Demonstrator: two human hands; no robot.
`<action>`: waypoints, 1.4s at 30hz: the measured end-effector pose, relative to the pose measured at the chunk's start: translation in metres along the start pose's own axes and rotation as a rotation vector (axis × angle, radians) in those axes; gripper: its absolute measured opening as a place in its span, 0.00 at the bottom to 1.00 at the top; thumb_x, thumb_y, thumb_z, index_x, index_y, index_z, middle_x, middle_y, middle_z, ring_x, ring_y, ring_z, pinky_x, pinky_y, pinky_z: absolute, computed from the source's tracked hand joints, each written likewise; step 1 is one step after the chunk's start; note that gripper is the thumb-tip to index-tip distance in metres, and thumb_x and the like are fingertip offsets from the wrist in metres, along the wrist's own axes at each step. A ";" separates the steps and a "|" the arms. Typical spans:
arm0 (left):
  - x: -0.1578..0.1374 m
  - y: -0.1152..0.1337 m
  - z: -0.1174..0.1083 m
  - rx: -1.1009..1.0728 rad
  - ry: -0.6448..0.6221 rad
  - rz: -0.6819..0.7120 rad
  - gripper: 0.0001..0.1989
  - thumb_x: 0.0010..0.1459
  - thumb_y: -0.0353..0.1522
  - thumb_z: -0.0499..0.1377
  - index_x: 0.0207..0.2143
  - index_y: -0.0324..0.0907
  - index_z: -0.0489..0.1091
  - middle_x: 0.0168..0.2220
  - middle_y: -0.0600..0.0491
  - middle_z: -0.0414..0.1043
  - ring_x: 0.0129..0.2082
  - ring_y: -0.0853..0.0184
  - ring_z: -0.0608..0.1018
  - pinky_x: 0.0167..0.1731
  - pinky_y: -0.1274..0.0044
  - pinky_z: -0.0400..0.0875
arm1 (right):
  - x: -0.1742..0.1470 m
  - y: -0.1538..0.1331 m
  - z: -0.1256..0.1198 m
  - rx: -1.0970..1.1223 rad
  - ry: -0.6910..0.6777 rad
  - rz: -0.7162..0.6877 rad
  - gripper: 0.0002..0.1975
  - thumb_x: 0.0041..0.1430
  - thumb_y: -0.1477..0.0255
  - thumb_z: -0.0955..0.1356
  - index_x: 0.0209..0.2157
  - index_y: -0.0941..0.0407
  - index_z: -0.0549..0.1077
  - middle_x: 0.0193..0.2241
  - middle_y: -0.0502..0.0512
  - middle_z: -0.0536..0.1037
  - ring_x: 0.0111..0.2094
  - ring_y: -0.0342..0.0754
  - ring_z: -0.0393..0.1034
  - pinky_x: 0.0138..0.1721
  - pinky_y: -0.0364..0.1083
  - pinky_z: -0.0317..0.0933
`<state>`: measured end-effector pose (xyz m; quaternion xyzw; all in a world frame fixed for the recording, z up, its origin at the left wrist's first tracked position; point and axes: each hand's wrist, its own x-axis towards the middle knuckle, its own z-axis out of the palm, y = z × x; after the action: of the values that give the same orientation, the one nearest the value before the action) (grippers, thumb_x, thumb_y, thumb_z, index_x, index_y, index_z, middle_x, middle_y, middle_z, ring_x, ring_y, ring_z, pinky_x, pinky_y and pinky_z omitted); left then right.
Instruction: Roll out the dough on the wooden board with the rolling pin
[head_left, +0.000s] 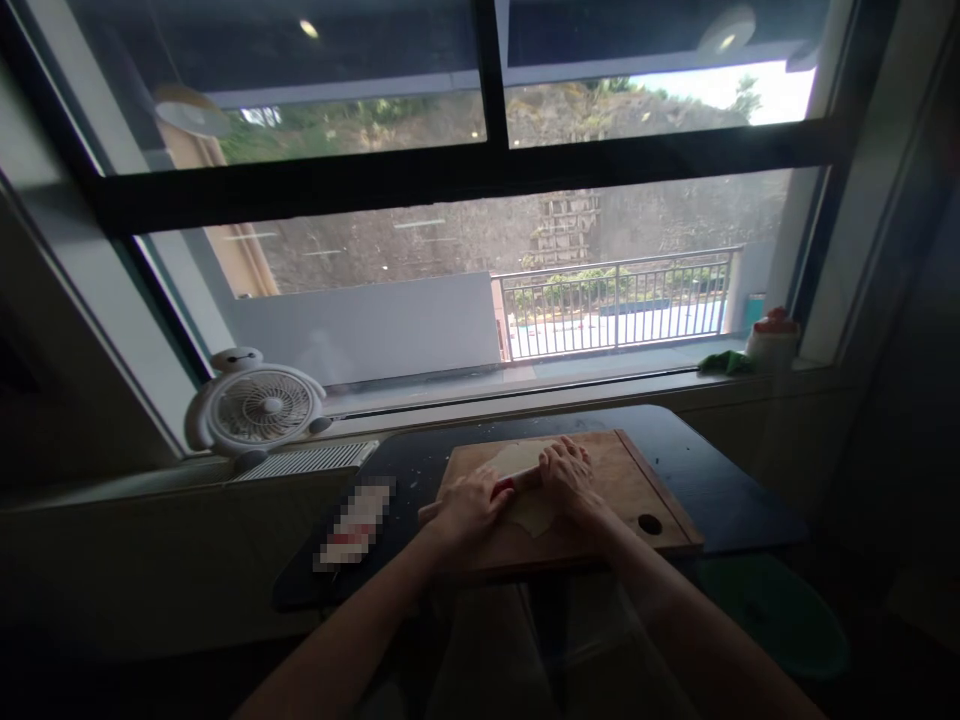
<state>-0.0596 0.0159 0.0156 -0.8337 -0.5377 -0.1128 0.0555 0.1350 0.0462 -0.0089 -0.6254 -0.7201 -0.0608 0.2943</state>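
Observation:
A sheet of pale dough (pixel 531 514) lies on a wooden cutting board (pixel 619 490) on the dark table. Across the dough runs a wooden rolling pin (pixel 527 479), tilted slightly up to the right. My left hand (pixel 469 507) is closed over its left part, and the pin's end pokes out beyond that hand. Further along the pin, my right hand (pixel 568 474) is closed over its right part. Both hands hide much of the pin, and its right end cannot be made out. The dough's far edge shows between the hands.
A blurred-out item (pixel 355 525) lies at the left of the dark table (pixel 660 430). On the window ledge stand a white fan (pixel 262 405), a green cloth (pixel 724 363) and a white container (pixel 772 345). A green stool (pixel 780 610) is at the lower right.

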 end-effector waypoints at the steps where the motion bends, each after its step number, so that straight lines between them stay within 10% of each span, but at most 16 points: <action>1: 0.008 -0.002 -0.003 -0.004 -0.036 -0.008 0.25 0.60 0.48 0.42 0.50 0.44 0.63 0.52 0.49 0.66 0.50 0.61 0.68 0.49 0.71 0.60 | 0.005 -0.001 -0.001 -0.024 -0.041 0.006 0.20 0.64 0.66 0.52 0.39 0.55 0.72 0.47 0.58 0.71 0.57 0.52 0.52 0.55 0.55 0.41; 7: 0.032 -0.003 -0.002 -0.035 -0.064 -0.121 0.28 0.60 0.49 0.39 0.47 0.42 0.65 0.49 0.47 0.68 0.49 0.61 0.69 0.48 0.72 0.60 | 0.037 -0.003 0.003 -0.088 -0.173 -0.094 0.21 0.63 0.68 0.53 0.32 0.59 0.74 0.37 0.63 0.75 0.48 0.54 0.62 0.51 0.55 0.45; 15: -0.024 0.004 0.001 -0.046 0.054 -0.152 0.21 0.61 0.42 0.45 0.52 0.43 0.60 0.49 0.48 0.67 0.48 0.61 0.69 0.47 0.72 0.60 | 0.042 -0.002 0.000 -0.075 -0.239 -0.364 0.20 0.64 0.68 0.51 0.39 0.57 0.71 0.44 0.58 0.73 0.49 0.47 0.60 0.52 0.46 0.44; 26: -0.053 -0.015 -0.005 0.011 0.043 -0.286 0.20 0.60 0.36 0.48 0.54 0.42 0.60 0.54 0.48 0.64 0.54 0.61 0.66 0.51 0.67 0.61 | 0.114 -0.076 0.048 -0.006 -0.432 -0.369 0.19 0.59 0.60 0.58 0.46 0.53 0.69 0.47 0.56 0.72 0.52 0.51 0.60 0.47 0.49 0.55; 36: -0.080 -0.018 0.019 0.225 0.424 0.178 0.21 0.56 0.35 0.51 0.52 0.39 0.63 0.49 0.52 0.70 0.47 0.67 0.73 0.49 0.74 0.66 | 0.064 -0.018 0.002 0.103 -0.383 -0.698 0.20 0.63 0.64 0.55 0.52 0.54 0.66 0.52 0.55 0.68 0.56 0.50 0.55 0.57 0.51 0.45; 42: -0.090 -0.038 0.023 0.172 0.509 0.053 0.20 0.58 0.34 0.50 0.52 0.40 0.63 0.45 0.51 0.73 0.44 0.66 0.75 0.45 0.73 0.69 | 0.112 -0.078 0.050 0.172 -0.446 -0.646 0.19 0.64 0.64 0.53 0.51 0.49 0.66 0.50 0.48 0.69 0.56 0.45 0.54 0.53 0.46 0.52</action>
<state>-0.1266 -0.0435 -0.0302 -0.7845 -0.4921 -0.2710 0.2625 0.0391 0.1495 0.0281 -0.3378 -0.9283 0.0478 0.1480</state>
